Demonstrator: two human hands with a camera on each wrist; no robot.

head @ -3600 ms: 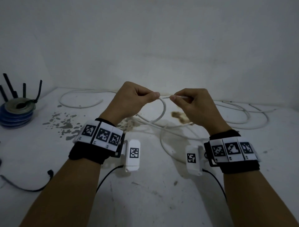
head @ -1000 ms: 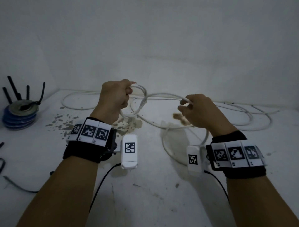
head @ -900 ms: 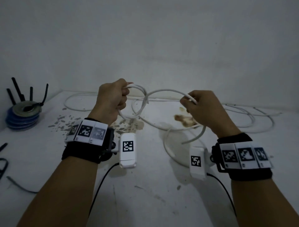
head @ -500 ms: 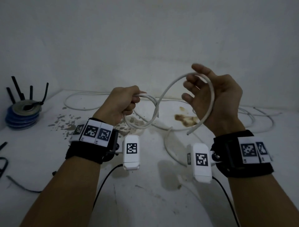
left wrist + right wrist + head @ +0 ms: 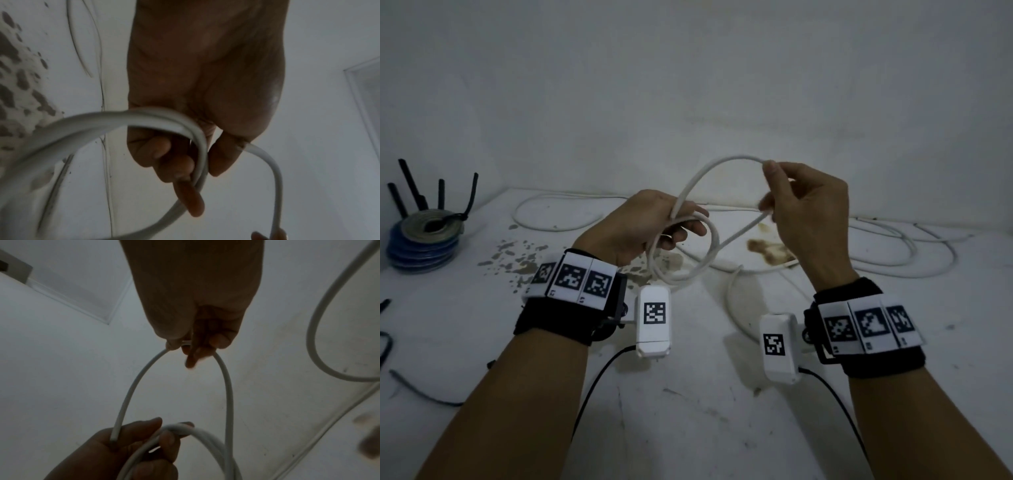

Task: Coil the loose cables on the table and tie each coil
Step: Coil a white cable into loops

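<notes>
A white cable arcs through the air between my hands. My left hand holds a small coil of its loops, fingers curled around the strands where they cross. My right hand is raised to the right and pinches the cable at the top of the arc between thumb and fingertips. In the left wrist view the loops pass under the curled fingers. In the right wrist view the new loop hangs from my right hand down to the left hand.
The rest of the white cable lies in loose curves along the back and right of the white table. A stack of blue coils with black ties stands at far left. A thin black cable lies front left. Walls close the back.
My right hand has turned from palm-up to back-up and now pinches the cable at the arc's top. The left hand keeps hold of the coil, slightly lower.
</notes>
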